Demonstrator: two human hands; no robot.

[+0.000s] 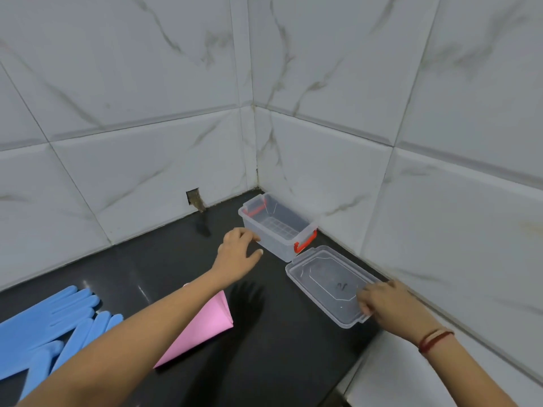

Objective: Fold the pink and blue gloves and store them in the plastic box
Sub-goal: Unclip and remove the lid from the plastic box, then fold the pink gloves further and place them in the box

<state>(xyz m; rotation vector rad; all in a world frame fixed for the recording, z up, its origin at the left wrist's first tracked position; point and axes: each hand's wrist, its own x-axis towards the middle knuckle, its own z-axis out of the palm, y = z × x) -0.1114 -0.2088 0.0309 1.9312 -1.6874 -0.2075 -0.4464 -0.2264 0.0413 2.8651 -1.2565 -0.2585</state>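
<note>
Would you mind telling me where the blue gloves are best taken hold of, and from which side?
Probably at the cuff end, from the left. The blue gloves lie flat on the black counter with fingers fanned toward the wall and cuffs running off the picture's left edge. The left hand hovers by the plastic box, so it is nearest.

The scene is evenly and fairly brightly lit with cool, soft light from above. The glossy black countertop [164, 265] carries pale streaks of glare and a blurred, dark shadow of the left hand [238, 254]. Wide-angle distortion bows the tile [323, 69] lines toward the edges. The overall view is slightly soft, with mild compression smearing.
</note>
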